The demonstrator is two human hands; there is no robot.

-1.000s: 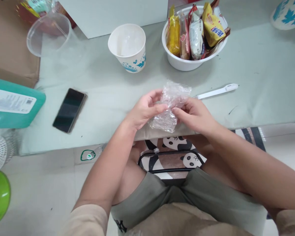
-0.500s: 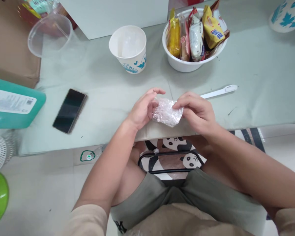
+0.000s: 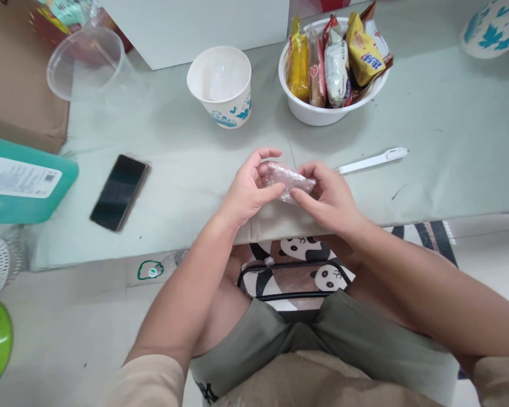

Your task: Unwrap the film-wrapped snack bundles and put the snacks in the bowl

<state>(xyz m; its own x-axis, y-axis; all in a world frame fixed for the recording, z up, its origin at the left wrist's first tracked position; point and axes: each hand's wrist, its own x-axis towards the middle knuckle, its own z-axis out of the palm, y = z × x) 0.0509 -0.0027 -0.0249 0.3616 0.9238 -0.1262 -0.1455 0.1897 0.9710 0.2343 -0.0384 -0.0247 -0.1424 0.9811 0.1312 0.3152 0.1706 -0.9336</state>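
Observation:
Between my two hands, just above the table's front edge, is a crumpled, shiny piece of clear plastic wrap [image 3: 292,180]. My left hand [image 3: 254,186] grips its left end, thumb on the near side and the index finger raised. On the right end, my right hand [image 3: 326,195] pinches it with the thumb in front and fingers behind. Whether anything lies inside the wrap I cannot tell. A white-handled utility knife or similar slim tool [image 3: 371,161] rests just beyond my right hand. Farther back stands a white paper cup [image 3: 233,110] with blue print.
A white bowl [image 3: 311,115] of wrapped snacks stands at the back. Left lie a phone [image 3: 119,192], a green bottle [image 3: 29,206] and a clear plastic cup [image 3: 87,68]. Another paper cup [image 3: 492,34] is at the far right. A white box [image 3: 203,25] borders the back.
The plastic wrap has tilted and looks narrower. My left thumb has come down onto it, and my right hand has shifted slightly left, its thumb now on the near side.

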